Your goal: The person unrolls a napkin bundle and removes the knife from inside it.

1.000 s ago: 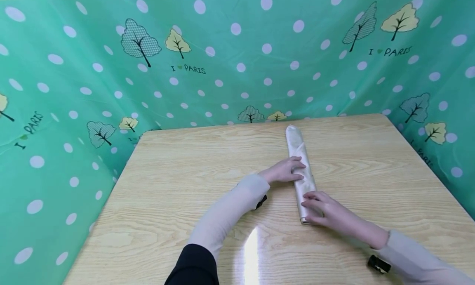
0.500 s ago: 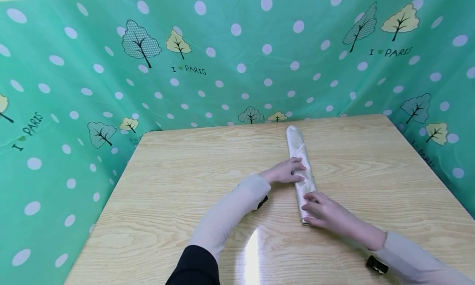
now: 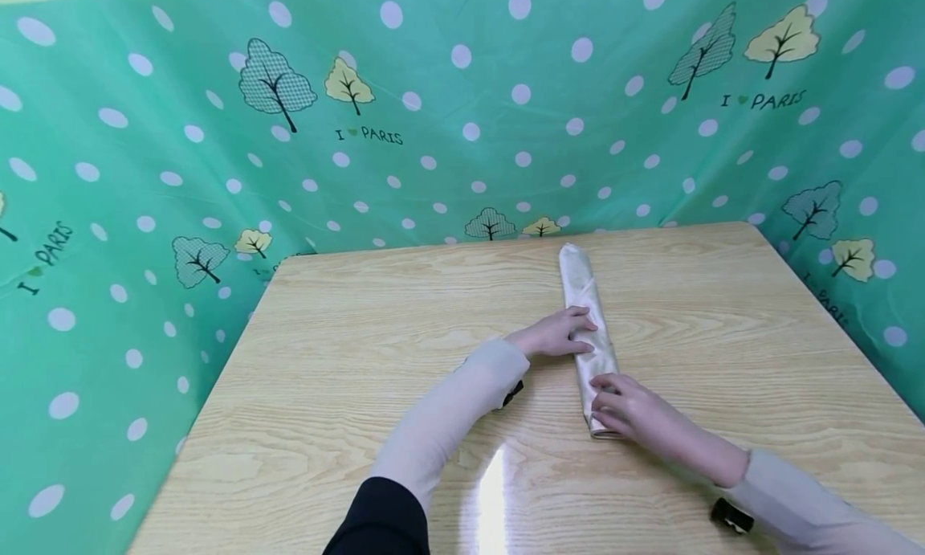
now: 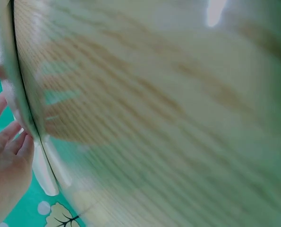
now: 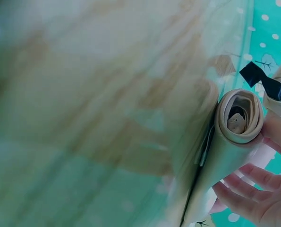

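One roll of pale satiny cloth point(image 3: 600, 364) lies lengthwise on the wooden table point(image 3: 347, 338), right of centre, its far end close to the back edge. Judging by the sheen, the material is probably light, soft, somewhat slippery and not fragile; it should flatten under pressure and could unwind if left loose. Recommended hold: two points, mid-length and the near end, where the layers show as a spiral. Left hand point(image 3: 560, 332): fingers spread, slightly bent, resting across the middle; no firm grip evident. Right hand point(image 3: 636, 406): fingers extended and relaxed against the near end, not wrapped around it. A black clip point(image 3: 731, 516) sits beside the right sleeve point(image 3: 809, 495). Behind the table hangs a green dotted curtain point(image 3: 433, 97).
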